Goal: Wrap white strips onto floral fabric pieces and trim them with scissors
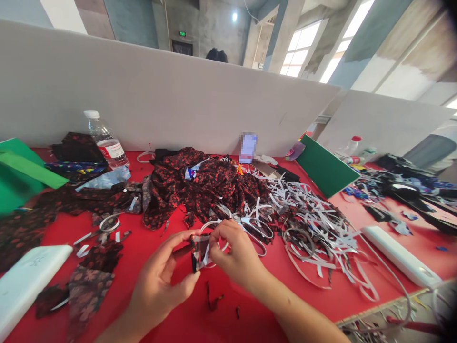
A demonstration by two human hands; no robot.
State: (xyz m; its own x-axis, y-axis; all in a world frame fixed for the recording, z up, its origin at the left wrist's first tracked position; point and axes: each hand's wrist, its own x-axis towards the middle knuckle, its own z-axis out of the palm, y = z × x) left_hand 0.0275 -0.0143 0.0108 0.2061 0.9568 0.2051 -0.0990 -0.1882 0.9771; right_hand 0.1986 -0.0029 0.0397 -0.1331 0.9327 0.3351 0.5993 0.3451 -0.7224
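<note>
A small piece of dark floral fabric (198, 248) is stretched between my two hands above the red tabletop. My left hand (155, 278) grips its left side, fingers at the top edge and thumb at the bottom. At the right edge my right hand (237, 252) pinches it closed, near a pale strip whose hold I cannot make out. Just behind the right hand lie scissors (255, 225) with white handles, partly covered by the fingers. Beyond them spreads a crumpled heap of dark red-flowered fabric (210, 186).
Tangled white strips (310, 219) cover the right side. A water bottle (109, 143), a lit phone (247, 148) and a green board (326, 166) stand near the white partition (160, 95). White oblong cases (32, 290) lie at both sides. A person's sleeve (430, 150) shows far right.
</note>
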